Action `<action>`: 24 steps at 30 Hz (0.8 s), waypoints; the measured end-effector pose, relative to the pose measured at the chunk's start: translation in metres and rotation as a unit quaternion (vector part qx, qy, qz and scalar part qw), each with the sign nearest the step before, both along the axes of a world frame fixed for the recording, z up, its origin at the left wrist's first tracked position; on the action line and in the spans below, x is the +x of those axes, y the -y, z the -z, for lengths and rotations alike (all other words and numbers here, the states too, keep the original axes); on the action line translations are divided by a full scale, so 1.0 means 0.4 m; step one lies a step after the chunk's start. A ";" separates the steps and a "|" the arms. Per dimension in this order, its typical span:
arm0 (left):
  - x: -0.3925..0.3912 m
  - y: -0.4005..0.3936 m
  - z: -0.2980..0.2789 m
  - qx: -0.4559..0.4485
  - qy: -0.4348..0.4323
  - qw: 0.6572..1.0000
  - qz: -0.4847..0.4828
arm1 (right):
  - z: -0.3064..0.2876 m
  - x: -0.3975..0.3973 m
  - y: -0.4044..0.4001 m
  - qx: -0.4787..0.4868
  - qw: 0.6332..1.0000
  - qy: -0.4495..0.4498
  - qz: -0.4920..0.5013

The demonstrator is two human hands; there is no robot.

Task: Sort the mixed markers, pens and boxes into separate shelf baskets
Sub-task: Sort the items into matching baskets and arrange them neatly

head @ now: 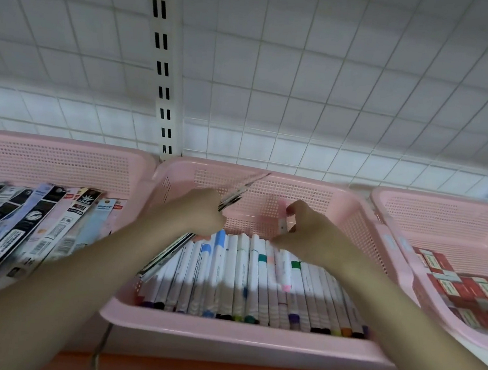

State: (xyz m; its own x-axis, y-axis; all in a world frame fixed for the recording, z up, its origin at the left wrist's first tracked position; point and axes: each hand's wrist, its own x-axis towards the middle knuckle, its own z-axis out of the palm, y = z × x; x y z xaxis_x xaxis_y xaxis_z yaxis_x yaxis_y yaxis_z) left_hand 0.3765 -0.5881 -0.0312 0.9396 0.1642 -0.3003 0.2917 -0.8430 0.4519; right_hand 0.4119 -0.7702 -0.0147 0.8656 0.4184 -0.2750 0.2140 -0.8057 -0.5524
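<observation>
The white markers [245,278] lie side by side in the middle pink basket [221,331], their coloured caps toward the near wall. Over its far part, the right hand [312,237] pinches one pink-capped marker [283,219] between its fingers, held nearly upright. The left hand [200,213] grips a bundle of thin pens [229,201] in curled fingers. The left basket [58,159] holds packaged pens [30,228]. The right basket [444,212] holds small red boxes [472,293].
</observation>
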 end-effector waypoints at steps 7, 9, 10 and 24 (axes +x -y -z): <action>-0.009 -0.004 -0.066 -0.234 0.189 0.943 -0.140 | 0.019 -0.069 -0.024 -0.062 0.992 -0.028 -0.109; -0.025 -0.019 -0.095 -0.312 0.209 0.904 -0.206 | 0.018 -0.072 -0.030 -0.088 0.988 0.016 -0.127; -0.037 -0.024 -0.109 -0.333 0.225 0.887 -0.229 | 0.014 -0.068 -0.033 -0.094 0.986 0.059 -0.126; -0.223 -0.226 -0.166 -0.295 0.360 0.849 -0.250 | -0.092 -0.124 -0.235 0.169 0.943 0.231 -0.170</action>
